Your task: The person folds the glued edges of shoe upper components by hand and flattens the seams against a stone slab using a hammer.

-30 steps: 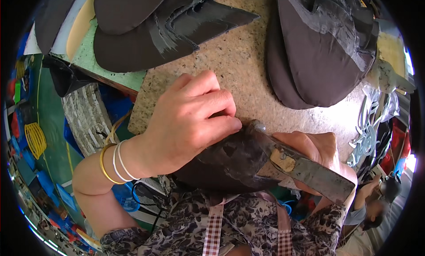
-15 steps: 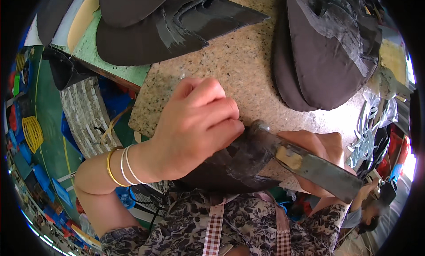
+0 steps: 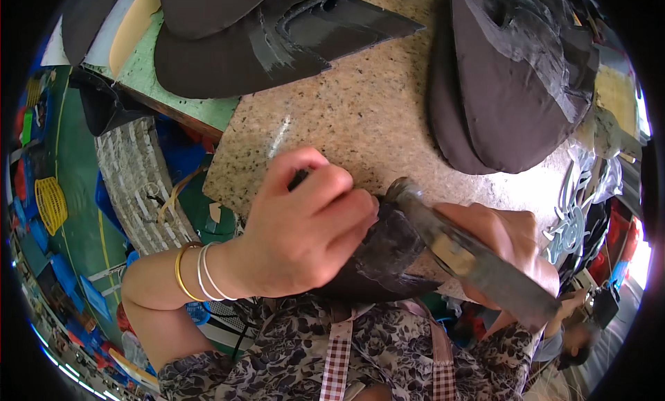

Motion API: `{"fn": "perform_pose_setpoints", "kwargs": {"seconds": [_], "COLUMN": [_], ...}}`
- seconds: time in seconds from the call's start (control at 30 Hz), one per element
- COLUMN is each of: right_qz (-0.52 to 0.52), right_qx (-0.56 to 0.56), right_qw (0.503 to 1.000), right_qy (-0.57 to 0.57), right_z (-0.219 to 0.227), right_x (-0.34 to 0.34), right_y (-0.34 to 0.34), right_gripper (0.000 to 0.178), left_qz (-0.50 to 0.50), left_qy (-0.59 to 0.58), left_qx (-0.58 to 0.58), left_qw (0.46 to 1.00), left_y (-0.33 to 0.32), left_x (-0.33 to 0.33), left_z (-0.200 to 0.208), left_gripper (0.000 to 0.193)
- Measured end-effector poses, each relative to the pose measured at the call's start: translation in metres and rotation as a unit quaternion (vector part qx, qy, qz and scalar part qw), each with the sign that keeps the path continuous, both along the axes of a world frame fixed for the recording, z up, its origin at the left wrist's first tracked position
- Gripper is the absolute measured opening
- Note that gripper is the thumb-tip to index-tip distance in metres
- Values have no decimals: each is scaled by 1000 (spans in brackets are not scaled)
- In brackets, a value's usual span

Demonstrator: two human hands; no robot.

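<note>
My right hand is closed round the handle of a hammer. The long metal head lies across in front of that hand, with the wooden handle end showing in its eye. The rounded face is at the far left end, beside a dark brown shoe upper at the near edge of the stone slab. My left hand is closed in a fist, its fingers folded over the upper's left side. A bit of dark material shows between thumb and forefinger. The fingertips are hidden.
Flat dark shoe uppers lie at the back left, over a green board. More uppers are stacked at the back right of the speckled stone slab. Another person is at the far right. A yellow basket stands left.
My left fist has shifted slightly down and turned, so dark material now shows between its fingers. The hammer has tilted a little, its near end blurred. A shiny streak on the slab is uncovered.
</note>
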State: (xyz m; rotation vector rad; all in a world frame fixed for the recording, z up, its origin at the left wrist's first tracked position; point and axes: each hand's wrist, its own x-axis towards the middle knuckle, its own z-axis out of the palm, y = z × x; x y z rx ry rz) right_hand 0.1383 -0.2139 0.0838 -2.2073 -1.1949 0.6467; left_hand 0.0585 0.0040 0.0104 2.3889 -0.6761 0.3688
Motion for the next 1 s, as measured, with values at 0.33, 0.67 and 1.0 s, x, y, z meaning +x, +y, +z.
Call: {"fn": "perform_pose_setpoints", "kwargs": {"seconds": [0.33,0.67,1.0], "right_qz": [8,-283,-338], "right_qx": [95,133,189], "right_qw": [985,914,898], "right_qy": [-142,-260,-207], "right_z": [-35,-23,14], "right_x": [8,-1,-11], "right_y": [-10,-102,-73], "right_gripper": [41,28,22], "left_qz": [-6,-143,173], "left_qy": [1,-149,-208], "left_qx": [-39,-57,8], "left_qw": [999,977,963], "left_y": [5,-7,47], "left_x": [-13,38,168], "left_z": [-18,24,21], "left_gripper": [35,17,69]}}
